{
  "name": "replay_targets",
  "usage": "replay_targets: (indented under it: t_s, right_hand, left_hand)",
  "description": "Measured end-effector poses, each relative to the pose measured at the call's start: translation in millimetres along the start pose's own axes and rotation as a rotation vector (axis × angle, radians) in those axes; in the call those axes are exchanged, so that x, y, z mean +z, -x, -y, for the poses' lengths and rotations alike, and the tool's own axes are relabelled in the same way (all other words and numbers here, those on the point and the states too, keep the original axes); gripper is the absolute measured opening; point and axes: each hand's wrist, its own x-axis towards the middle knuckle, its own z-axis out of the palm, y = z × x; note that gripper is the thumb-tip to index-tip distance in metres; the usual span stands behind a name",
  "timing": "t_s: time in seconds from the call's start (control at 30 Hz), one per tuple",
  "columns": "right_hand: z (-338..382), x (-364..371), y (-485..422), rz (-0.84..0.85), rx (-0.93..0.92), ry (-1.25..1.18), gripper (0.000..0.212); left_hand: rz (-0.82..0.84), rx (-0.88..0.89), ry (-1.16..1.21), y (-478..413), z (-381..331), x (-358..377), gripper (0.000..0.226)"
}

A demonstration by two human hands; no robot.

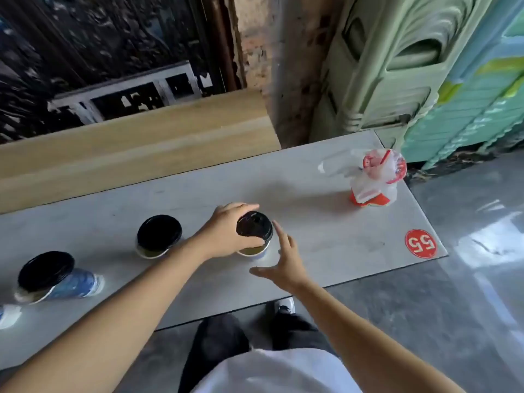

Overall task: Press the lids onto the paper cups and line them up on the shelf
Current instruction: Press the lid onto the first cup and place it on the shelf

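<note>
Grey worktop (pixel 326 177) runs left to right, with a light wooden shelf (pixel 136 143) along its far edge and a dark peeling wall behind.

Left hand (pixel 226 231): grip wrapped around the far side of a paper cup (pixel 253 251), fingers curled over the rim beside its black lid (pixel 254 224). Lid sits slightly tilted on the cup; the near rim of the cup shows below it. Cup stands upright near the middle of the worktop.

Right hand (pixel 286 262): grip spread, fingers apart, holding nothing. It hovers just right of the cup; cannot tell whether a fingertip touches the lid.

Second cup (pixel 151 251) stands upright to the left, under a black lid (pixel 159 232). Third cup (pixel 73 285), blue patterned, near the left edge, also carries a black lid (pixel 45 270). Part of a white cup (pixel 8 316) shows at the left border.

Far right end of the worktop: a plastic bag (pixel 374 177) around a red and white item. Red round sticker (pixel 420 243) marked 55 near the right corner.

Dark trousers and one shoe (pixel 285 304) visible below the worktop edge.
</note>
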Motion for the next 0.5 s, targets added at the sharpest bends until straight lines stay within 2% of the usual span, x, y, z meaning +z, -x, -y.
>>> replay_targets:
  t_s: [0.07,0.33,0.5]
  right_hand:
    - [0.5,2.7,-6.8,-0.023,-0.063,-0.004,0.118]
    - [7.2,12.4,-19.1,-0.044,-0.128,-0.018,0.079]
    - [7.6,11.2,-20.0,-0.021,-0.138,-0.006,0.082]
  left_hand:
    - [0.029,0.025,-0.016,-3.0,0.9,-1.2,0.082]
    - [0.015,0.036,-0.16,12.6,-0.6,1.7,0.082]
    - [0.037,0.035,-0.3,19.8,-9.3,1.0,0.084]
